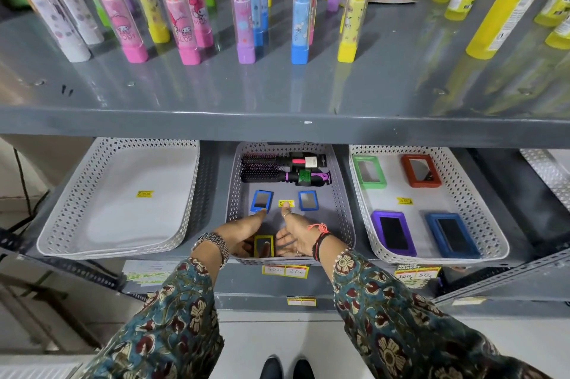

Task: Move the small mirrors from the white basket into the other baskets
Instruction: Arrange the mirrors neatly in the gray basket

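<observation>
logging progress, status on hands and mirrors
Left hand and right hand cupped beside yellow mirror, grip unclear. Two blue mirrors lie in grey basket. Hairbrushes behind, clear.

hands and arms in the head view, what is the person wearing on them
Both arms are covered by long teal sleeves printed with maroon and cream flowers. The left hand has a silver metal-link watch at the wrist. The right hand has a ring on the thumb, black thread bands and an orange-pink thread at the wrist.
</observation>
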`<action>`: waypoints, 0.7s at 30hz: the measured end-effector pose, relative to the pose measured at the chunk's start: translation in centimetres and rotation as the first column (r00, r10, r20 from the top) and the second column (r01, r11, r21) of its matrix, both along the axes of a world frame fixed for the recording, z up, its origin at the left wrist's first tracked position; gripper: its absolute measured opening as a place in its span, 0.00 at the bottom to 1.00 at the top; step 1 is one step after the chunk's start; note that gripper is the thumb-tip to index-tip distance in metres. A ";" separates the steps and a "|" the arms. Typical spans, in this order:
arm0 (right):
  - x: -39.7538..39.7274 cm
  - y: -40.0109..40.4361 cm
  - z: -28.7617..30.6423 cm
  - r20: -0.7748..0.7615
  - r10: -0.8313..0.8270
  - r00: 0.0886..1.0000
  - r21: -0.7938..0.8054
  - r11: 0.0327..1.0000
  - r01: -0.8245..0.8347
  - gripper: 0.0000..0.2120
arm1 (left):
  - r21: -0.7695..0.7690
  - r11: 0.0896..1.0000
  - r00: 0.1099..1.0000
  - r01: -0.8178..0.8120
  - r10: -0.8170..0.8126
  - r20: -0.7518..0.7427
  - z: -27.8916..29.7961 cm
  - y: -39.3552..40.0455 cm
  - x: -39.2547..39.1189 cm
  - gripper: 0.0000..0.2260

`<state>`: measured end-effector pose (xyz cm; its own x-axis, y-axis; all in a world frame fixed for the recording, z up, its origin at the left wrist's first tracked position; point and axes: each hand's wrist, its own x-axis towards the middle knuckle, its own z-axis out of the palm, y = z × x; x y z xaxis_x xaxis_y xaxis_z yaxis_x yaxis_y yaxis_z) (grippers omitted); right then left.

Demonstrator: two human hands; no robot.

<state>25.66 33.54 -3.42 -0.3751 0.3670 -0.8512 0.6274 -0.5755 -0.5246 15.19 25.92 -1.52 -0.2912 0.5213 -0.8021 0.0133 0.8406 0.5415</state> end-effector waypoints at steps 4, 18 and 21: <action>-1.0 0.4 -1.3 -0.016 -0.019 1.000 0.135 0.991 0.021 0.34 | 0.021 1.000 1.000 -0.022 0.022 -0.004 0.1 -0.1 -0.2 0.30; -2.2 1.4 -3.1 -0.028 0.004 1.000 0.231 0.973 0.003 0.38 | 0.024 1.000 1.000 -0.016 0.016 0.014 0.0 -0.2 -0.5 0.30; -2.2 1.5 -3.4 -0.023 -0.008 1.000 0.234 0.972 0.013 0.39 | 0.016 1.000 1.000 -0.005 0.005 0.011 0.1 -0.1 -0.5 0.30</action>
<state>23.46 35.08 -6.79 -0.3876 0.5593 -0.7328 0.6087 -0.4417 -0.6591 14.69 25.83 -1.45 -0.2854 0.5327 -0.7967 0.0033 0.8318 0.5550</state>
